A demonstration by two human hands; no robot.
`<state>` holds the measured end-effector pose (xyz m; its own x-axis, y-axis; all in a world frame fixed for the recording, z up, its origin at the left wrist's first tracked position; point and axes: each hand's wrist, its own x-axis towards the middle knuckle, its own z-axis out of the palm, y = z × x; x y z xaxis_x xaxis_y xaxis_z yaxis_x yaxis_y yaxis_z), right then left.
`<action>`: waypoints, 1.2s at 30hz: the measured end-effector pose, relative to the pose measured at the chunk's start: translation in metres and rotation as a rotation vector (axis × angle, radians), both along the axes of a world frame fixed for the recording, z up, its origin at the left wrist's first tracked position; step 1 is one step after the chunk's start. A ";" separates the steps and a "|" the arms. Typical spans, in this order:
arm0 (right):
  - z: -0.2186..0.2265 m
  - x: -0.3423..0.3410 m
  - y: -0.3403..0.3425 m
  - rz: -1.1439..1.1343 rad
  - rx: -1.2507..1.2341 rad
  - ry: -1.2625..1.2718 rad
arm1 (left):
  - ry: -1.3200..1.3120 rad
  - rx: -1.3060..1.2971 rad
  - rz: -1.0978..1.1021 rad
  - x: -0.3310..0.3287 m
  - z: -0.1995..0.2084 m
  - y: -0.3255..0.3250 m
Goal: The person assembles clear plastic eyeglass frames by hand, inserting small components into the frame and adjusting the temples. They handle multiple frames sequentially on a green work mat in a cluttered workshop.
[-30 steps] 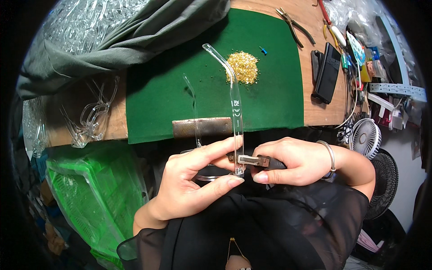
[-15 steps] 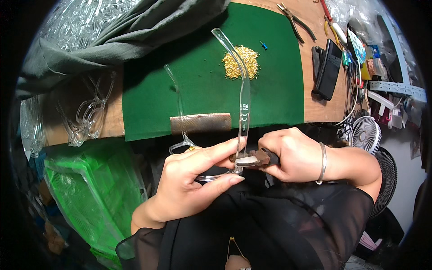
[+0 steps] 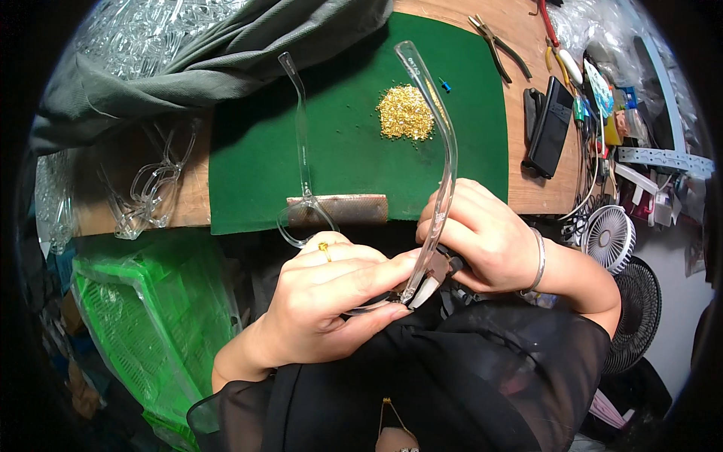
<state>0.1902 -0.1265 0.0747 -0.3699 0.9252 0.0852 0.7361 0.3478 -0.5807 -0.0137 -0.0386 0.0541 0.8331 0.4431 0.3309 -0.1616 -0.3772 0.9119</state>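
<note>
A clear plastic eyeglass frame [image 3: 450, 158] is gripped at its hinge corner between the thumb and fingers of my left hand [image 3: 320, 297]. Its two temples point away from me over the bench, and one rim shows beyond my left knuckles. My right hand [image 3: 482, 237] is wrapped round pliers [image 3: 435, 277] with a pale pad on one jaw. Those jaws meet the near temple close to its hinge; fingers partly hide the contact. Behind the far rim, a brown textured metal piece [image 3: 365, 211] lies along the front edge of the green mat [image 3: 339, 162].
Small gold-coloured parts [image 3: 403, 113] lie heaped on the mat near a blue pin [image 3: 446, 87]. Other pliers [image 3: 493, 49], a black phone [image 3: 553, 124] and a white fan [image 3: 608, 230] are at right. More clear frames [image 3: 151, 188], grey cloth [image 3: 181, 83] and a green crate [image 3: 113, 301] are left.
The frame has turned, its temples swinging up and to the right. My right hand has tilted the pliers more steeply and moved slightly up. More of the far temple and rim now shows.
</note>
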 end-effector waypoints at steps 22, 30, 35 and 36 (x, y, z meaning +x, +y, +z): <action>-0.009 -0.003 -0.011 0.021 -0.113 -0.117 | 0.123 0.176 -0.130 -0.003 -0.003 0.002; 0.026 0.011 0.009 -0.003 -0.312 0.141 | 0.020 -0.197 -0.080 -0.002 0.009 0.014; -0.009 0.017 0.005 -0.200 -0.427 0.358 | -0.081 -0.786 -0.161 -0.010 0.009 0.014; -0.018 0.016 0.005 -0.228 -0.419 0.376 | -0.129 -0.864 -0.152 -0.012 0.006 0.014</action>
